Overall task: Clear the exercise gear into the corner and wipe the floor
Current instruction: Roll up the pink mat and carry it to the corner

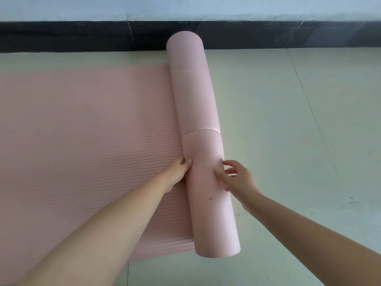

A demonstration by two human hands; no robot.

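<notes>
One pink mat [82, 131] half-rolled on tiled floor [288, 120].

Pink exercise mat [82, 131] on the floor, partly rolled: the flat, ribbed part fills the left and centre-left of the frame and runs off the left edge. The rolled part [198, 120] is a thick, smooth cylinder standing centre frame, running from the top centre down to the lower centre. 2 faint seams cross it, 1 near the top, 1 about midway. A few dark specks mark its lower stretch.
</notes>
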